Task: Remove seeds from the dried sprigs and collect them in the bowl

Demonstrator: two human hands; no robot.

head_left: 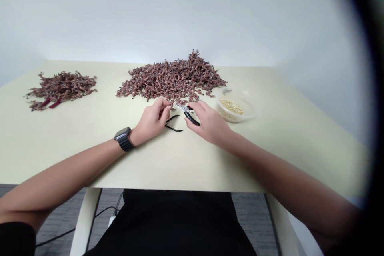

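My left hand point(154, 120), with a black watch point(124, 139) on its wrist, has its fingers curled in a pinch at the near edge of a big heap of small reddish-brown pieces point(174, 80); what it pinches is too small to name, and a thin black cord loop point(173, 124) lies by it. My right hand point(210, 124) is closed round small black-handled pliers point(187, 113), whose metal jaws point left toward the left fingertips. Both hands rest on the pale table point(75, 136).
A smaller heap of the same reddish-brown pieces point(61, 88) lies at the far left. A clear bowl of small golden bits point(234, 110) stands just right of my right hand. A white wall rises behind the table. Cables run on the floor below.
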